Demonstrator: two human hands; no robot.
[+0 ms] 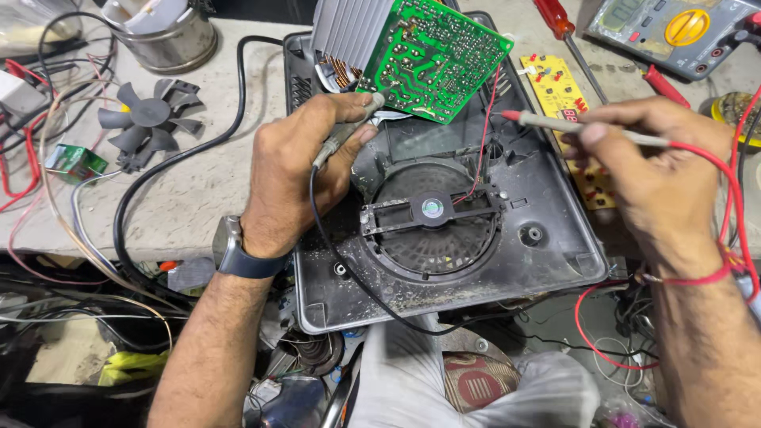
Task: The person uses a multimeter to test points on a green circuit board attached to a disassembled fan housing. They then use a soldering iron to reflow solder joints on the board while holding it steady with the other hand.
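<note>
fan blade (148,119) | steel pot (168,36) | screwdriver (564,36) | yellow panel board (563,91), perhaps buttons

Both forearms reach in from below, the left hand (297,170) curled knuckles-up with thumb and fingers pinched together and a band on its wrist, the right hand (662,170) turned palm-inward with its fingertips pinched, a thread round its wrist.
</note>
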